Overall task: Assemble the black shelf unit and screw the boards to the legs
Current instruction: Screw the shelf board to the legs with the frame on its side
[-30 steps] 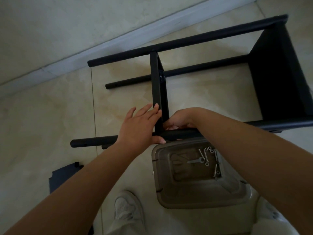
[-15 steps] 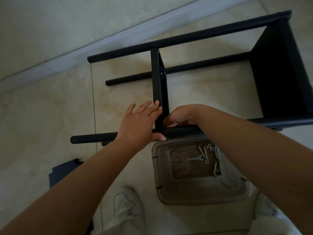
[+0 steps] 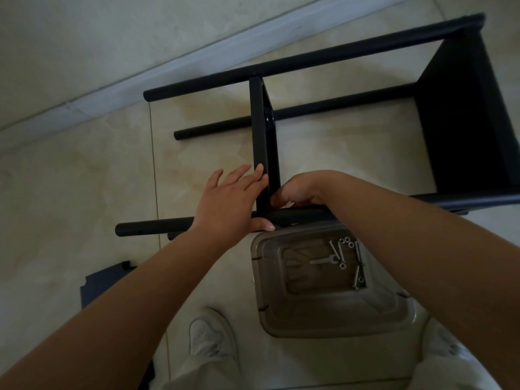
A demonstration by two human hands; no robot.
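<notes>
The black shelf unit lies on its side on the tiled floor, its round legs (image 3: 309,59) running left to right. A middle board (image 3: 264,142) stands on edge between the legs, and another board (image 3: 467,122) closes the right end. My left hand (image 3: 230,201) lies flat with straight fingers against the middle board's left face, its thumb on the near leg (image 3: 152,228). My right hand (image 3: 298,190) is curled at the joint of that board and the near leg; what its fingers hold is hidden.
A translucent plastic lid (image 3: 329,285) on the floor below the near leg holds several screws, washers (image 3: 350,257) and a small wrench. A loose dark board (image 3: 101,280) lies at lower left. My white shoes (image 3: 211,339) stand near it. A wall skirting runs along the far side.
The view has shifted slightly. Both hands stay at the same joint, with no clear movement of the board or legs.
</notes>
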